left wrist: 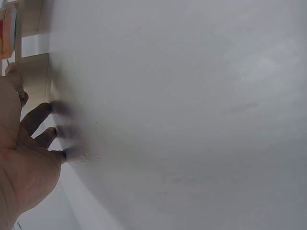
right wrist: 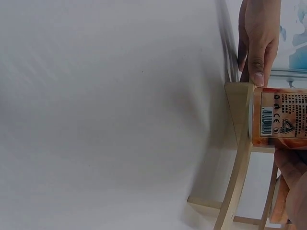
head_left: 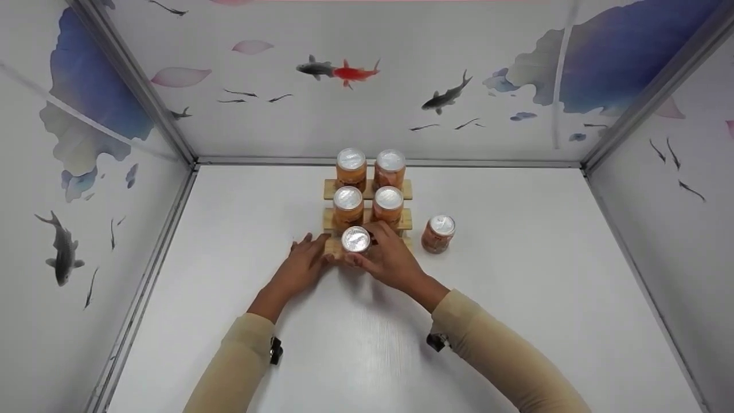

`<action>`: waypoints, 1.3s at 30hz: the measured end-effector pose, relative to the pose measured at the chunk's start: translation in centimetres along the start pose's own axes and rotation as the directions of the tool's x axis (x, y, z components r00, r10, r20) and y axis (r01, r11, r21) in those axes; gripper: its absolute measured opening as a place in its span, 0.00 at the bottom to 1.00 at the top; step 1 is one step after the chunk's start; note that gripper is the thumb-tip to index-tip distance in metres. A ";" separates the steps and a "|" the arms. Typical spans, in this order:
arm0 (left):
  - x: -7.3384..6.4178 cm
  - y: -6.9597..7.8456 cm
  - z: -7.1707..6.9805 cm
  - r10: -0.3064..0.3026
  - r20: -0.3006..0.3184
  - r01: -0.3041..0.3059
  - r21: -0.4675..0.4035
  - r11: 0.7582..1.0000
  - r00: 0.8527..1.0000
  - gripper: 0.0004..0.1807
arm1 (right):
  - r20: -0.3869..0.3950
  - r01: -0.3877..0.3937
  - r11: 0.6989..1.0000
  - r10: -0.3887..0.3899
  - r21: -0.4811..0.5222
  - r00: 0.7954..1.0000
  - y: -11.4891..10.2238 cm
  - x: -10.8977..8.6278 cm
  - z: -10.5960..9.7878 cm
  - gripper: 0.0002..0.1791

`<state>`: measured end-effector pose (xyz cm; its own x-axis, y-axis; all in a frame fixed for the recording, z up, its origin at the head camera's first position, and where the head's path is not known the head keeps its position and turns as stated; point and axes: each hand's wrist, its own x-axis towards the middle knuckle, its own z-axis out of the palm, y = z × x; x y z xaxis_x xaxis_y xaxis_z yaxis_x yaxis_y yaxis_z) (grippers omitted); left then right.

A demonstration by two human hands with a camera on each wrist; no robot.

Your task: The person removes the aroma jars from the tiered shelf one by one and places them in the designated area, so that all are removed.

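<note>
My right hand [head_left: 395,261] grips an upright can [head_left: 356,240] with a silver lid and orange label, thumb on the near side and fingers on the far right. The can's base is on the lowest step of a small wooden stepped rack [right wrist: 235,179]; its barcode faces the right wrist camera. My left hand [head_left: 303,265] is at the rack's left end, thumb at the front corner, other fingers spread with tips on the table. On the steps behind stand a middle-left can [head_left: 348,207], a middle-right can [head_left: 388,205], a back-left can [head_left: 351,167] and a back-right can [head_left: 390,169].
Another orange can [head_left: 438,234] stands upright on the white table [head_left: 516,275], right of the rack. Behind the rack rises a white back wall [head_left: 367,120] printed with fish and petals; similar panels close off the left and right sides.
</note>
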<state>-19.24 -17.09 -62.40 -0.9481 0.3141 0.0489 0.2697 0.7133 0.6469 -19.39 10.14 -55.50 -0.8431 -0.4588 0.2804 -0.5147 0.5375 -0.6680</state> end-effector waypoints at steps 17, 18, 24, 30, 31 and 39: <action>0.2 1.2 -0.8 -0.136 0.117 0.133 0.038 0.990 0.984 0.39 | -0.029 0.046 0.999 -0.046 -0.012 0.999 1.4 -2.5 -2.9 0.32; 0.2 1.3 -0.8 -0.140 0.119 0.137 0.036 0.990 0.983 0.39 | -0.031 0.048 0.999 -0.049 -0.016 0.998 1.5 -2.6 -3.1 0.32; 0.2 1.6 -0.9 -0.141 0.122 0.138 0.033 0.990 0.982 0.40 | -0.047 0.049 0.999 -0.049 0.007 0.998 2.7 -3.8 -4.3 0.33; 0.4 1.4 -0.9 -0.137 0.123 0.133 0.042 0.990 0.983 0.39 | -0.060 0.021 1.000 -0.020 0.017 0.998 3.8 -5.0 -5.8 0.33; 0.4 1.3 -0.9 -0.138 0.124 0.133 0.042 0.990 0.983 0.39 | -0.064 0.015 1.000 -0.014 0.016 0.998 4.0 -5.2 -6.1 0.33; 0.4 1.4 -0.9 -0.140 0.131 0.136 0.036 0.990 0.981 0.40 | -0.107 -0.031 0.999 0.033 0.021 0.994 5.5 -6.8 -7.8 0.34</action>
<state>-19.42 -16.50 -60.78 -0.9462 0.2907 -0.1421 0.1440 0.7716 0.6195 -17.72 21.74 -55.73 -0.8716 -0.3624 0.3302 -0.4848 0.5364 -0.6908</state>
